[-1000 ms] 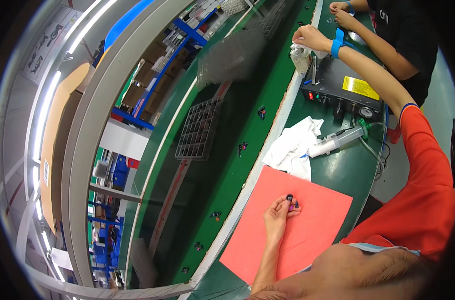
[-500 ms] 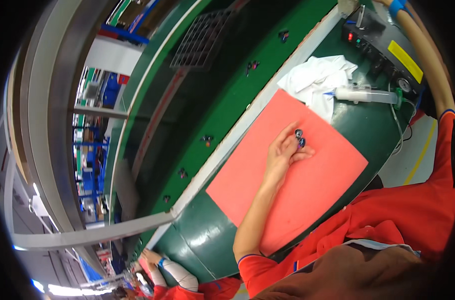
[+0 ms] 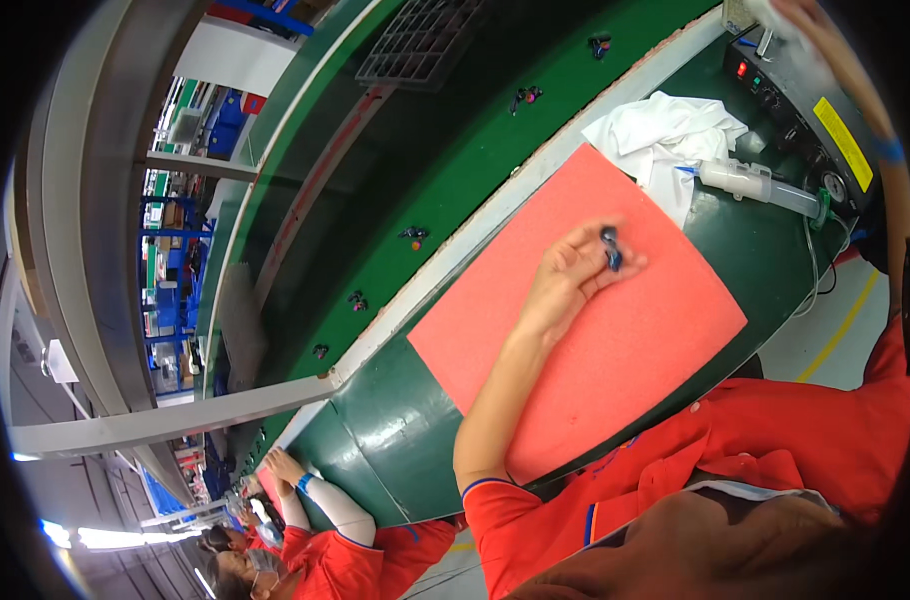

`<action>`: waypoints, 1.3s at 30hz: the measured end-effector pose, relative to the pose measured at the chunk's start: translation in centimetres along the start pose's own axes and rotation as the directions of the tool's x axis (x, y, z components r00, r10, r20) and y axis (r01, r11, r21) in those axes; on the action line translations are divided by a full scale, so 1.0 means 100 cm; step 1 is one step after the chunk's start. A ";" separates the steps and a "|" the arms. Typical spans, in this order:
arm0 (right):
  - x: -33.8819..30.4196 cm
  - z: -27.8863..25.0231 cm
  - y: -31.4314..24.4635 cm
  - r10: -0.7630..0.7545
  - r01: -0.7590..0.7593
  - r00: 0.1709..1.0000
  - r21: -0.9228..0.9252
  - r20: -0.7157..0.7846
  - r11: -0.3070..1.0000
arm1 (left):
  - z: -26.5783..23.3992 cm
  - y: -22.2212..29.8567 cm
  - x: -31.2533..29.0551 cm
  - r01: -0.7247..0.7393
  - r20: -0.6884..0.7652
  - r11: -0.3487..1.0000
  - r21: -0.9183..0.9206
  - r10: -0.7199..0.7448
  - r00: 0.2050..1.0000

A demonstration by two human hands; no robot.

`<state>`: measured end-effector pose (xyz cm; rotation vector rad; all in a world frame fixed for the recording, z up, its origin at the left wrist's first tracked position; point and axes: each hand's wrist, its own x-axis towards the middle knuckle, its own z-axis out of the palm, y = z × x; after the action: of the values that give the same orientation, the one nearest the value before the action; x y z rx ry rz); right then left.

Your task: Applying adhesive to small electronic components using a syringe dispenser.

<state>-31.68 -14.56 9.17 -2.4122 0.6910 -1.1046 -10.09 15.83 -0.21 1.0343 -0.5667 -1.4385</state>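
My left hand (image 3: 567, 272) is closed in a pinch over the pink mat (image 3: 615, 370). Between its fingertips is a small dark, shiny part (image 3: 611, 248) with two rounded lobes, a little smeared by motion. At the upper right my right hand (image 3: 817, 22) reaches in from the edge, blurred, below it a blue wristband (image 3: 887, 150) on the arm. It holds a crumpled white cloth (image 3: 790, 52) above the black control box (image 3: 795, 125).
A white cloth heap (image 3: 665, 130) and a clear syringe (image 3: 760, 188) with a tube lie beyond the mat. Several small dark parts sit on the green conveyor (image 3: 475, 190), past a pale rail (image 3: 520, 185). A co-worker's hand (image 3: 283, 465) is at the lower left.
My right hand has come further into view with a white cloth. My left hand still holds the small part, which has turned slightly. The whole view has shifted a little.
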 end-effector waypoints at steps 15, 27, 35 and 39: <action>-0.113 0.106 -0.118 -0.226 0.127 0.938 0.346 0.264 0.930 | 0.010 -0.010 0.008 -0.199 -0.200 0.960 0.195 0.237 0.951; -0.106 0.120 -0.108 -0.407 0.325 0.815 0.256 0.412 0.910 | 0.009 -0.012 0.005 -0.147 -0.132 0.972 0.183 0.172 0.976; -0.103 0.111 -0.110 -0.227 0.101 0.933 0.401 0.280 0.910 | 0.013 -0.009 0.003 -0.275 -0.174 0.911 0.306 0.337 0.925; -0.108 0.124 -0.116 -0.372 0.247 0.888 0.403 0.269 0.881 | 0.016 -0.014 0.002 -0.333 -0.141 0.857 0.392 0.414 0.899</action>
<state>-24.96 2.81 1.53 -2.3465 -0.0262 -0.8025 -12.11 15.47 -0.67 1.2706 -0.8383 -0.8733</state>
